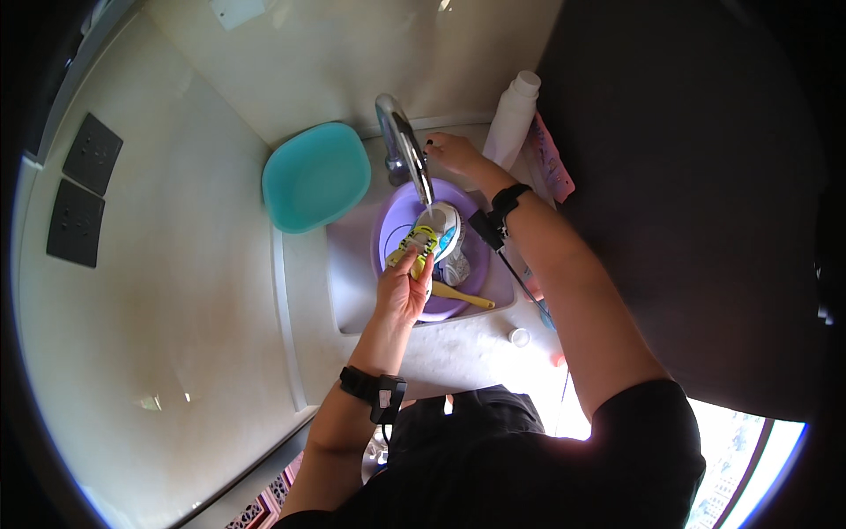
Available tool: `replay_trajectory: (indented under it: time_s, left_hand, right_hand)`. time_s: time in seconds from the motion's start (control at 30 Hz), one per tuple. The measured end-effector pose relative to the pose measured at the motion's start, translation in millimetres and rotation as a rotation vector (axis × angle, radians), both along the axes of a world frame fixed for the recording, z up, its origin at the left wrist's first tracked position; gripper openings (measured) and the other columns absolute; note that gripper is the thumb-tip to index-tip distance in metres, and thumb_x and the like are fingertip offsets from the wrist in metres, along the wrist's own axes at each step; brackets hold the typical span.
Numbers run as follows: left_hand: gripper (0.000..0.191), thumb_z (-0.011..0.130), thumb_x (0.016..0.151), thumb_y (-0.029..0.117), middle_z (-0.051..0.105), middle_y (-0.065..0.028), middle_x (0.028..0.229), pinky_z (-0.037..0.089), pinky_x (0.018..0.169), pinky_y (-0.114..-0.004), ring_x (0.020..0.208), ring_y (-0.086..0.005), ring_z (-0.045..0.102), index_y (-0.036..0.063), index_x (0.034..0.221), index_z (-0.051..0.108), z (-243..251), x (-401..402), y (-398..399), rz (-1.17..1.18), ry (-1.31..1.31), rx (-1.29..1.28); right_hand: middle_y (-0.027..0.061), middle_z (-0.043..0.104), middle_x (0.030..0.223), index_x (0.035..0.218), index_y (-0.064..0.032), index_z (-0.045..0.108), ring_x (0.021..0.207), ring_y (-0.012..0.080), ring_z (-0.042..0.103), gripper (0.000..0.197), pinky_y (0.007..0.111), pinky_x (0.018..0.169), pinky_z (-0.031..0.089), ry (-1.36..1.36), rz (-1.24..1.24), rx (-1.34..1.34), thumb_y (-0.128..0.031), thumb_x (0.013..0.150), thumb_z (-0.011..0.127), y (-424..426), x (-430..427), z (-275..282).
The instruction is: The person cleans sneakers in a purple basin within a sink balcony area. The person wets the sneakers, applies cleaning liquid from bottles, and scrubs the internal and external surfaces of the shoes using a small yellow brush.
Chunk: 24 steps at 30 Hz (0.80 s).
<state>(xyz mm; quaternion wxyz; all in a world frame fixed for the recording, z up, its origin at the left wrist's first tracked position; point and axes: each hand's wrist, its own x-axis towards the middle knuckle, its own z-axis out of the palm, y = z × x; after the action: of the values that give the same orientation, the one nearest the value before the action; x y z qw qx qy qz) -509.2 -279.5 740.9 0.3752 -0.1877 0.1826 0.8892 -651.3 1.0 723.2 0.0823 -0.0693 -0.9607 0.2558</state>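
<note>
My left hand (404, 289) grips a white sneaker (446, 221) with yellow and blue parts and dark laces, held under the spout of a chrome faucet (403, 135). Water runs from the spout onto the shoe's toe. My right hand (453, 153) is at the faucet's right side, near its base; whether its fingers touch the handle is hidden. Below the shoe, a purple plastic basin (383, 228) sits in the sink (350, 291). Another shoe (456, 268) lies in the basin, and a yellow brush handle (469, 297) rests across its near rim.
A turquoise plastic basin (317, 178) stands left of the faucet. A white bottle (512, 122) and a pink packet (552, 159) stand at the back right. A small clear cup (519, 337) is on the counter's near side. Walls rise behind and left; a dark surface (687, 198) is at right.
</note>
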Motion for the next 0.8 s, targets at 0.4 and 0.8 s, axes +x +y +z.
replay_trajectory:
  time_s: [0.4,0.8]
  left_hand:
    - [0.017,0.057,0.098,0.015,0.067,-0.0128,0.093,0.063,0.063,-0.022,0.078,-0.0191,0.069,-0.0014,0.102,0.061,-35.3,-2.7,14.7,0.092,-0.255,0.093]
    - [0.024,0.055,0.099,0.024,0.07,-0.0089,0.091,0.054,0.045,-0.014,0.062,-0.0103,0.065,0.0016,0.102,0.064,-51.6,-11.0,14.4,-0.017,-0.274,0.225]
  right_hand:
    - [0.0213,0.067,0.107,0.12,-0.0046,0.058,0.098,0.0402,0.064,0.038,0.045,0.09,0.05,0.017,-0.127,-0.095,-0.03,0.092,0.058,-24.6,17.6,16.1]
    - [0.0181,0.068,0.103,0.111,-0.005,0.065,0.095,0.0291,0.064,0.026,0.038,0.086,0.048,0.012,-0.012,-0.609,-0.019,0.093,0.053,-90.8,98.9,18.8]
